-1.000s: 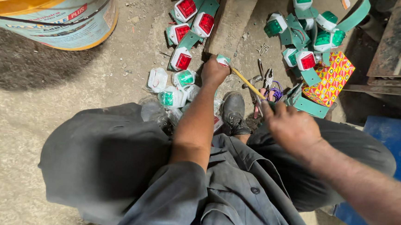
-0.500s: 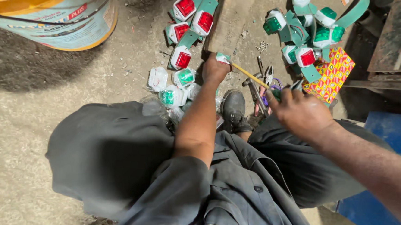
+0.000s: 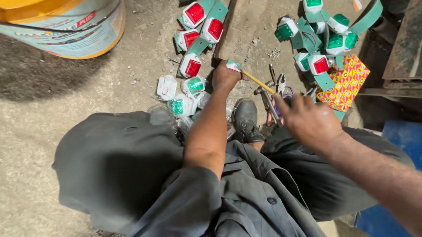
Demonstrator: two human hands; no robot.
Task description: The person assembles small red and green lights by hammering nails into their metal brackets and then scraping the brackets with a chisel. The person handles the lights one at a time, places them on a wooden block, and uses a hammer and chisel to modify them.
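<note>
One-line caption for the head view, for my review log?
Seated on concrete, left hand grips a small green-lensed lamp, right hand holds a yellow-handled tool against it.

The left hand [image 3: 225, 77] gripped a small green-and-white lamp unit [image 3: 233, 65] against the concrete floor [image 3: 19, 136], while the right hand [image 3: 308, 120] held a yellow-handled screwdriver [image 3: 258, 82] whose tip met that unit. Around them lay clusters — red-lensed lamps [image 3: 195, 29] and green-lensed lamps [image 3: 324, 28] — beside a wooden block [image 3: 243, 23] and a patterned box [image 3: 345, 83].
</note>
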